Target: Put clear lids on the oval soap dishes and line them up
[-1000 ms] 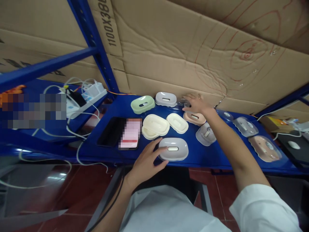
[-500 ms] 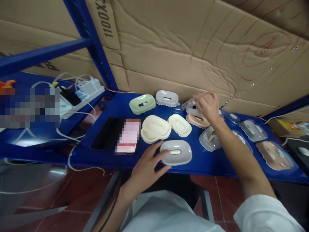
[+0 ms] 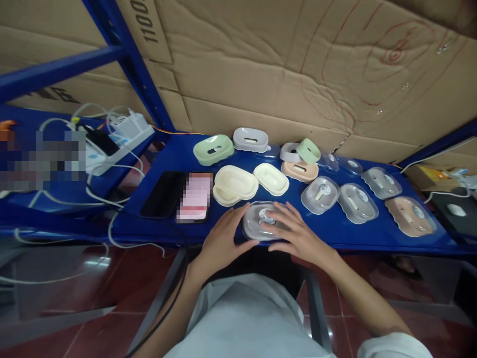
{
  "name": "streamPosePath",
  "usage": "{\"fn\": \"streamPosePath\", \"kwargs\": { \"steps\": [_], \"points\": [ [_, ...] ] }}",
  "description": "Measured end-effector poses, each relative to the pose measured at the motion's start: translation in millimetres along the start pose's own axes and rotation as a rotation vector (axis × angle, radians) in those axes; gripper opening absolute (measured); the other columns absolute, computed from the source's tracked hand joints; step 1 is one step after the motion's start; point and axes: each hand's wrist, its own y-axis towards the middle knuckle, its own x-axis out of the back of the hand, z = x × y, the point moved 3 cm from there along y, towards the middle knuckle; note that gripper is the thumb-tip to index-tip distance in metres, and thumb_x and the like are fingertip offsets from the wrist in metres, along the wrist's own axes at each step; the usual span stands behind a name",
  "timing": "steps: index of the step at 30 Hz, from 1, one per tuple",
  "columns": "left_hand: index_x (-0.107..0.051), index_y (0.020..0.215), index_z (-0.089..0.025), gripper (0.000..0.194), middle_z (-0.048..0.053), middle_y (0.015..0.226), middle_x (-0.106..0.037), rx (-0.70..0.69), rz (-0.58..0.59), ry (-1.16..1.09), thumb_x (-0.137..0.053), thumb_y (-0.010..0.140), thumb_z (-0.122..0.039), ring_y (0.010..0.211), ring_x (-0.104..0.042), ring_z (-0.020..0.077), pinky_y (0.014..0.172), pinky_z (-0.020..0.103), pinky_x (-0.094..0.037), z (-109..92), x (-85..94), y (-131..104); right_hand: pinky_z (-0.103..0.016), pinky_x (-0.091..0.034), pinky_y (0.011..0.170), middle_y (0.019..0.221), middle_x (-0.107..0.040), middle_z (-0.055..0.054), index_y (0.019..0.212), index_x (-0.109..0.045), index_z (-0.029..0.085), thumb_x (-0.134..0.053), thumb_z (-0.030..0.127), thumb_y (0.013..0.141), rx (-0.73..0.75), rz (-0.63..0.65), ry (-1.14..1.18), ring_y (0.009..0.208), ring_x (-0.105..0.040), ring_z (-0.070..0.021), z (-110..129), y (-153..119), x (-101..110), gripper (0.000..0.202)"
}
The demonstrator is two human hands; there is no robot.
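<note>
A grey oval dish [image 3: 253, 226] under a clear lid with a round label lies at the front edge of the blue table. My left hand [image 3: 225, 236] curves round its left side, thumb at the near edge. Across its right side rest the spread fingers of my right hand [image 3: 294, 233], on the clear lid. Behind it are stacked cream dishes [image 3: 236, 183] and a single cream dish [image 3: 271, 179]. A lidded grey dish [image 3: 320, 195] sits to the right. Farther back are a peach dish [image 3: 300, 171] and a green ring-shaped piece [image 3: 308, 150].
A phone with a lit screen [image 3: 196, 196] lies on the blue table [image 3: 175, 154] at left, beside a dark panel. Green and grey dishes stand at the back. More lidded dishes are at right. A power strip [image 3: 122, 144] with cables is on the left shelf.
My right hand has come back from the rear dishes to the front dish, which now has a clear lid over it. The green ring-shaped piece has come into view. The camera view has shifted slightly.
</note>
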Motion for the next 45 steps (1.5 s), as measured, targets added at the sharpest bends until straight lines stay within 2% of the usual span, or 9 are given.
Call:
{"fn": "streamPosePath", "kwargs": {
  "steps": [4, 9, 15, 22, 27, 30, 35, 39, 45],
  "points": [
    [-0.034, 0.165, -0.033, 0.089, 0.008, 0.165, -0.052, 0.038, 0.029, -0.006, -0.079, 0.091, -0.049, 0.154, -0.047, 0.0323, 0.127, 0.053, -0.041, 4, -0.8, -2, -0.061, -0.030, 0.132, 0.161, -0.055, -0.001, 0.156, -0.054, 0.042, -0.062, 0.034, 0.106, 0.026, 0.057, 0.056, 0.161, -0.035, -0.0286, -2, 3, 2, 0.051],
    [-0.033, 0.166, -0.033, 0.085, 0.006, 0.167, -0.050, 0.047, 0.044, -0.005, -0.076, 0.094, -0.048, 0.156, -0.045, 0.0307, 0.128, 0.050, -0.040, 5, -0.1, 0, -0.065, -0.031, 0.130, 0.162, -0.055, -0.006, 0.152, -0.059, 0.040, -0.066, 0.042, 0.103, 0.066, 0.025, -0.011, 0.159, -0.037, -0.0329, -10, -1, -11, 0.050],
    [-0.033, 0.166, -0.034, 0.079, 0.006, 0.165, -0.052, -0.034, 0.020, 0.038, -0.071, 0.098, -0.050, 0.152, -0.050, 0.0289, 0.129, 0.048, -0.037, 2, 0.5, 2, -0.061, -0.041, 0.126, 0.177, -0.026, -0.011, 0.164, -0.043, 0.039, -0.074, 0.047, 0.096, -0.106, -0.035, 0.050, 0.164, -0.025, -0.0360, -17, -8, -16, 0.075],
    [-0.022, 0.170, -0.032, 0.080, 0.008, 0.167, -0.049, -0.114, 0.031, 0.100, -0.062, 0.103, -0.050, 0.155, -0.046, 0.0280, 0.131, 0.048, -0.033, 1, -2.5, 1, -0.058, -0.042, 0.126, 0.173, -0.035, -0.013, 0.165, -0.042, 0.035, -0.080, 0.048, 0.090, -0.107, -0.066, 0.090, 0.162, -0.031, -0.0353, -19, -7, -11, 0.084],
    [-0.026, 0.168, -0.036, 0.079, 0.006, 0.167, -0.049, -0.068, 0.020, 0.010, -0.067, 0.101, -0.049, 0.155, -0.046, 0.0284, 0.129, 0.051, -0.038, 4, 4.0, -6, -0.061, -0.046, 0.123, 0.167, -0.044, -0.016, 0.166, -0.040, 0.031, -0.083, 0.042, 0.089, -0.060, -0.251, 0.009, 0.156, -0.040, -0.0372, -7, -32, -7, 0.089],
    [-0.038, 0.162, -0.039, 0.065, 0.004, 0.162, -0.053, -0.057, -0.023, -0.066, -0.065, 0.103, -0.043, 0.149, -0.053, 0.0252, 0.124, 0.045, -0.047, 4, 8.5, -9, -0.061, -0.049, 0.119, 0.164, -0.048, -0.015, 0.163, -0.045, 0.032, -0.086, 0.039, 0.087, -0.222, -0.446, -0.084, 0.150, -0.049, -0.0389, -1, -75, 3, 0.087],
    [-0.055, 0.150, -0.034, 0.046, 0.008, 0.154, -0.057, -0.110, -0.248, 0.035, -0.062, 0.105, -0.031, 0.144, -0.056, 0.0260, 0.122, 0.047, -0.048, -3, 11.7, 3, -0.060, -0.049, 0.117, 0.155, -0.058, -0.015, 0.155, -0.057, 0.028, -0.082, 0.050, 0.090, -0.807, -0.779, -0.374, 0.138, -0.060, -0.0392, -17, -157, 20, 0.073],
    [-0.062, 0.142, -0.026, 0.039, 0.015, 0.155, -0.057, -0.048, -0.417, 0.314, -0.060, 0.103, -0.026, 0.146, -0.053, 0.0374, 0.121, 0.063, -0.042, -3, 10.1, 17, -0.059, -0.048, 0.115, 0.154, -0.057, -0.019, 0.149, -0.063, 0.021, -0.072, 0.064, 0.092, -0.921, -0.756, -0.498, 0.138, -0.058, -0.0400, -46, -181, 18, 0.072],
    [-0.070, 0.125, -0.023, 0.025, 0.014, 0.143, -0.067, -0.072, -0.365, 0.457, -0.058, 0.103, -0.023, 0.134, -0.063, 0.0365, 0.118, 0.066, -0.043, 6, 1.4, 16, -0.075, -0.035, 0.116, 0.166, -0.040, -0.027, 0.155, -0.054, 0.016, -0.052, 0.071, 0.100, -0.932, -0.665, -0.566, 0.154, -0.036, -0.0489, -93, -178, 26, 0.079]
  ]
}}
